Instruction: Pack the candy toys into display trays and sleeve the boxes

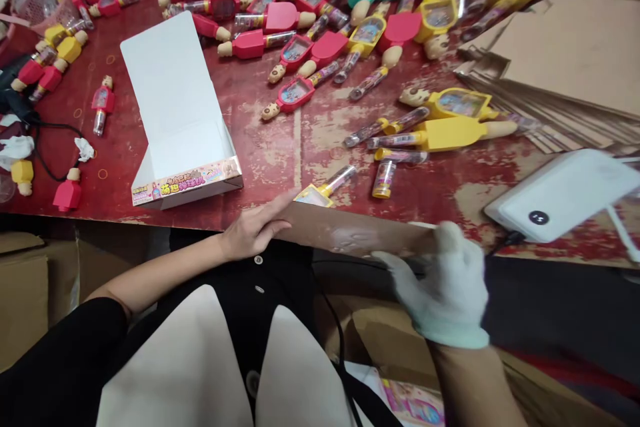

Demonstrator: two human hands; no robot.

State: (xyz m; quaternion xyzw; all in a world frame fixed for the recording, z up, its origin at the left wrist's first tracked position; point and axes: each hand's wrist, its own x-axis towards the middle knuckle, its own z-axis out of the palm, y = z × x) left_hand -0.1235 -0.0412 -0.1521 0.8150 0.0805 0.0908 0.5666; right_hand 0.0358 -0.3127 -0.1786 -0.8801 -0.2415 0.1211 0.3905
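Your work table [265,153] has a red surface, worn pale in patches toward the middle and right; its near edge runs across your view. Below it, at left, are brown cardboard cartons [23,300]. Light covers the tabletop; the lower right is dark.

Packing workshop, by the look of it; hand work. Evidence: dozens of near-identical toys [250,43], mostly red and yellow, were heaped loose along the far side of the counter [245,153]. Its red top was badly worn (pale patches all over). Flat brown cardboard [575,47] was stacked at the right; a printed display box [175,100] stood open at the left. Brown cartons [25,300] showed below the near edge. Worker's right hand [445,283] was gloved in white.
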